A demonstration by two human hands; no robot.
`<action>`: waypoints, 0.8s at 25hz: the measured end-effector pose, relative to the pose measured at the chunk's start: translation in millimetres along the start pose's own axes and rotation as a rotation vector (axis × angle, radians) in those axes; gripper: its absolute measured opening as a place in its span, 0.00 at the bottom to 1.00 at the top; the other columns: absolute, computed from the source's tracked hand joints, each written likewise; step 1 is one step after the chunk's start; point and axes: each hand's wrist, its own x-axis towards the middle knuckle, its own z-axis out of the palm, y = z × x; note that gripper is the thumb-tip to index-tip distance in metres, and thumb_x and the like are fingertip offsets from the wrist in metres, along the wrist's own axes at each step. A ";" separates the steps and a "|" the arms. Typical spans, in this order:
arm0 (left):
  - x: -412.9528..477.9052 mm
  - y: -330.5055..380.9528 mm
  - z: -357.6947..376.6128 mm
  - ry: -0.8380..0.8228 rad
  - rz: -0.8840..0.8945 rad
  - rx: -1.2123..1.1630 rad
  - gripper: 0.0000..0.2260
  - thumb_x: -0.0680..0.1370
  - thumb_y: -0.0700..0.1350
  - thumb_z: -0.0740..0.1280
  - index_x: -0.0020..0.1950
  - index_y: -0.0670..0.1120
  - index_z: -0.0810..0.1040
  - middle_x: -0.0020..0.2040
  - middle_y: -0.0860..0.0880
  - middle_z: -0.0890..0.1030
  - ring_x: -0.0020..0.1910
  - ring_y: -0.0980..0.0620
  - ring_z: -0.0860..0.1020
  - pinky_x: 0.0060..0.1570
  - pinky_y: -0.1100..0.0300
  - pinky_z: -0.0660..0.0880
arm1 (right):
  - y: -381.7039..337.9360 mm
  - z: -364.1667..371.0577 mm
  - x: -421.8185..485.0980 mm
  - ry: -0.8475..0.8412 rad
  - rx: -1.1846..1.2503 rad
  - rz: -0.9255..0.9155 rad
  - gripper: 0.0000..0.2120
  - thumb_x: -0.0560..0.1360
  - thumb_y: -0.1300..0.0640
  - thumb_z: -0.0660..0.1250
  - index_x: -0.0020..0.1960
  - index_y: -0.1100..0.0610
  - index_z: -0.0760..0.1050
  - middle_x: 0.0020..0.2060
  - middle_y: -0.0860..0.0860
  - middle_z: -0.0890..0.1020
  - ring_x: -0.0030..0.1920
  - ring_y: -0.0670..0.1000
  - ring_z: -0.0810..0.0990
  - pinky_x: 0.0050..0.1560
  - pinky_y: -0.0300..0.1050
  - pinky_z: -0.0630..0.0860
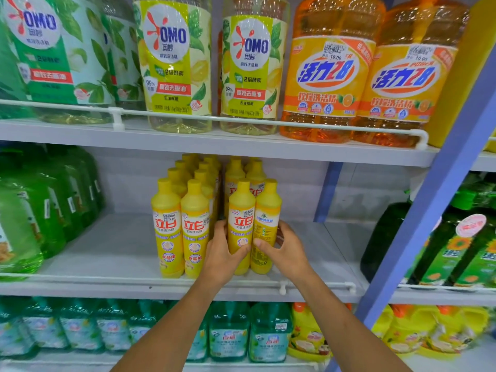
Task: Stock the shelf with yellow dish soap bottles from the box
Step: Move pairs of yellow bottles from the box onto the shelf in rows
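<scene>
Bottles (241,208), two: one in left hand (218,253), one in right hand (288,249)

Both hands on the white middle shelf (107,251): left hand (220,253) grips one yellow plastic dish soap bottle (241,210), right hand (287,248) grips its neighbour bottle (267,210).

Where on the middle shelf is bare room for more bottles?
Bare shelf lies between the green bottles and the yellow bottles, and from those to the dark bottle at right. Crowded centre: left hand and right hand each grip one.
</scene>
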 end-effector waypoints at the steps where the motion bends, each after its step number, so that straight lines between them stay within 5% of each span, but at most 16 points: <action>1: -2.0 -0.3 1.3 0.004 0.001 -0.003 0.33 0.72 0.51 0.77 0.71 0.51 0.65 0.66 0.52 0.79 0.63 0.54 0.78 0.61 0.48 0.78 | 3.7 -0.6 -0.3 -0.026 0.040 0.006 0.24 0.70 0.54 0.80 0.63 0.46 0.75 0.56 0.45 0.84 0.55 0.42 0.83 0.61 0.47 0.81; 5: -10.8 -4.9 5.6 0.044 -0.006 -0.065 0.31 0.73 0.53 0.76 0.73 0.53 0.67 0.66 0.55 0.78 0.65 0.55 0.77 0.62 0.47 0.78 | 6.5 16.1 0.3 0.175 -0.135 0.047 0.29 0.64 0.44 0.82 0.61 0.48 0.76 0.53 0.46 0.85 0.51 0.46 0.84 0.54 0.50 0.83; 8: -10.6 -9.3 6.1 0.045 -0.006 -0.047 0.30 0.74 0.52 0.76 0.73 0.53 0.68 0.66 0.54 0.78 0.65 0.55 0.77 0.62 0.47 0.78 | 6.0 13.7 2.7 0.106 -0.178 0.058 0.33 0.62 0.37 0.80 0.62 0.46 0.75 0.55 0.45 0.84 0.54 0.46 0.83 0.55 0.49 0.82; 11: -10.9 -11.4 5.4 0.050 0.007 -0.018 0.28 0.74 0.53 0.75 0.71 0.53 0.70 0.65 0.55 0.79 0.63 0.56 0.78 0.61 0.47 0.78 | 17.8 4.5 1.9 -0.067 -0.041 0.068 0.28 0.67 0.47 0.80 0.63 0.45 0.74 0.58 0.45 0.83 0.58 0.45 0.83 0.61 0.53 0.80; 17: -7.4 -6.8 3.4 0.068 0.015 0.051 0.25 0.74 0.49 0.76 0.69 0.49 0.72 0.63 0.52 0.79 0.61 0.55 0.78 0.62 0.52 0.77 | 8.7 24.5 2.0 0.156 -0.252 0.101 0.32 0.64 0.40 0.81 0.62 0.49 0.74 0.54 0.47 0.81 0.53 0.49 0.82 0.54 0.48 0.81; 20: -6.7 -6.7 3.2 0.062 0.021 0.103 0.25 0.74 0.48 0.75 0.70 0.48 0.72 0.63 0.51 0.80 0.60 0.53 0.78 0.62 0.52 0.77 | 12.9 13.7 0.5 -0.029 -0.088 0.093 0.30 0.69 0.50 0.80 0.67 0.49 0.72 0.58 0.45 0.81 0.57 0.47 0.81 0.58 0.44 0.79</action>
